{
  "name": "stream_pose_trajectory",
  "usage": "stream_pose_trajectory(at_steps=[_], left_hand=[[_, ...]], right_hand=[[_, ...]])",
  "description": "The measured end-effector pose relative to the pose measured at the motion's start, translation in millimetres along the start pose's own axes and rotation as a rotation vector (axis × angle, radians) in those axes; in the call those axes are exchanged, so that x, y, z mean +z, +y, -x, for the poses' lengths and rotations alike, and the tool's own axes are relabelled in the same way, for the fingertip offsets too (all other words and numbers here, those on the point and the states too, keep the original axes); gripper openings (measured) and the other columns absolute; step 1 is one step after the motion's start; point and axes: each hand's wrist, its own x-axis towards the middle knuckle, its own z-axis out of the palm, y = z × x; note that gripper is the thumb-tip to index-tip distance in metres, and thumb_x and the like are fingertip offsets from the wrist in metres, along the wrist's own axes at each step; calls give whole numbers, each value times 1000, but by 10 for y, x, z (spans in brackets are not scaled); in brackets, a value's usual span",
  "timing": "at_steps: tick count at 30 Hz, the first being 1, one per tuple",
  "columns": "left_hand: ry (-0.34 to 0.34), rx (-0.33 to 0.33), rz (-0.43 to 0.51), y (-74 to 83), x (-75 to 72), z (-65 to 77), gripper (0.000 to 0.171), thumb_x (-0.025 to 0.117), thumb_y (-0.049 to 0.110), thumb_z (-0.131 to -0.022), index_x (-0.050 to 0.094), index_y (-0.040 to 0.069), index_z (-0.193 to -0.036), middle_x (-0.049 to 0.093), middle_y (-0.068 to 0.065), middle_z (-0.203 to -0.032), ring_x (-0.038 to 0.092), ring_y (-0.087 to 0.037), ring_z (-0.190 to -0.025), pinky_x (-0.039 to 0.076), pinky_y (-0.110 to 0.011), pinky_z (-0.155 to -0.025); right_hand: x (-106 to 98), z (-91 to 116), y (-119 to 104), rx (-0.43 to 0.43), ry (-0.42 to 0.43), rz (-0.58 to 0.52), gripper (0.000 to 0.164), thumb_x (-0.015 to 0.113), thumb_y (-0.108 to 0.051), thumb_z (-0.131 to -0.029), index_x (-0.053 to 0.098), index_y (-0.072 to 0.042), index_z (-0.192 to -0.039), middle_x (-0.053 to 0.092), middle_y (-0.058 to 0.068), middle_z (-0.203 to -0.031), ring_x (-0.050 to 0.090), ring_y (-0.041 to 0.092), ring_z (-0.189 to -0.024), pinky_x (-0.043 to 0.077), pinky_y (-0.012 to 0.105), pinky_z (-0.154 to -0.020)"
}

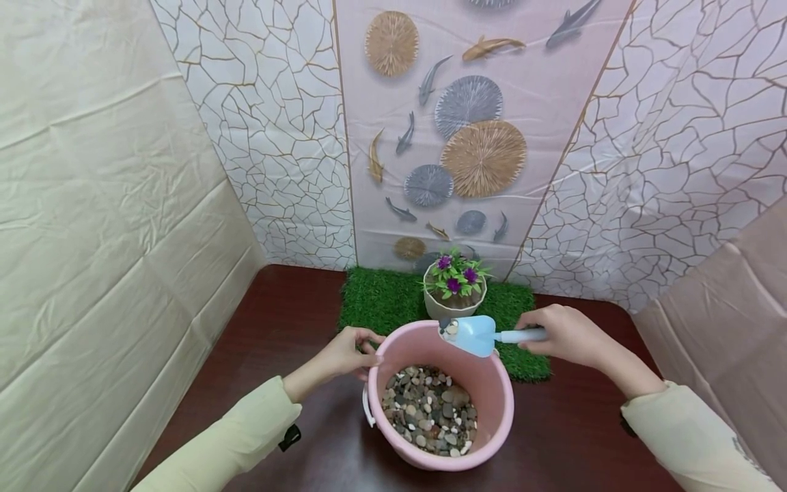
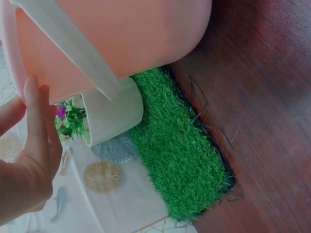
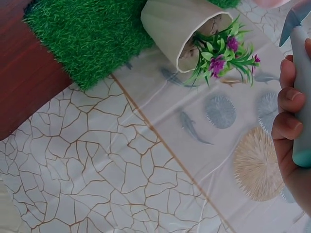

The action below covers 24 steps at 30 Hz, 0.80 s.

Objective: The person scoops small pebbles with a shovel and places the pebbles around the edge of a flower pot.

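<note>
Beyond both sleeves [image 1: 246,424], grips the scoop [image 1: 476,335], likely light, stiff, tip-heavy with stones [image 1: 451,329] and best held by the handle [image 1: 522,335], in the curled fingers of the right hand [image 1: 565,335], with its blade left of them at the bucket [image 1: 505,410] rim, and pinches that rim with the left hand [image 1: 344,352].

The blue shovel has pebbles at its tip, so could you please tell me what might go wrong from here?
The pebbles at the tip of the blue shovel could slide off outside the pink bucket, perhaps onto the grass mat.
The blade might knock the flower pot, which stands just behind the bucket's far rim.
The left hand holds the bucket only at its rim, so a bump could shift it.
</note>
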Motion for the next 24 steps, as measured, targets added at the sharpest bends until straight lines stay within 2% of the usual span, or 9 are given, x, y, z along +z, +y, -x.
stream_pose_trajectory(at_steps=[10, 24], left_hand=[[-5, 5, 1, 4, -1, 2, 40, 65, -2, -84, 56, -10, -122, 65, -19, -86, 65, -12, -60, 59, -32, -54], [13, -31, 9, 5, 12, -3, 40, 66, -2, -84, 57, -6, -123, 65, -14, -84, 66, -13, -60, 60, -34, -56]], right_hand=[[-52, 26, 80, 28, 13, 4, 9, 75, -15, -77, 70, -14, -85, 57, -13, -66, 39, -2, -53, 34, 18, -50], [-38, 39, 272, 71, 17, -8, 8, 74, -16, -79, 70, -13, -85, 59, -11, -68, 38, 0, -54, 33, 20, -50]])
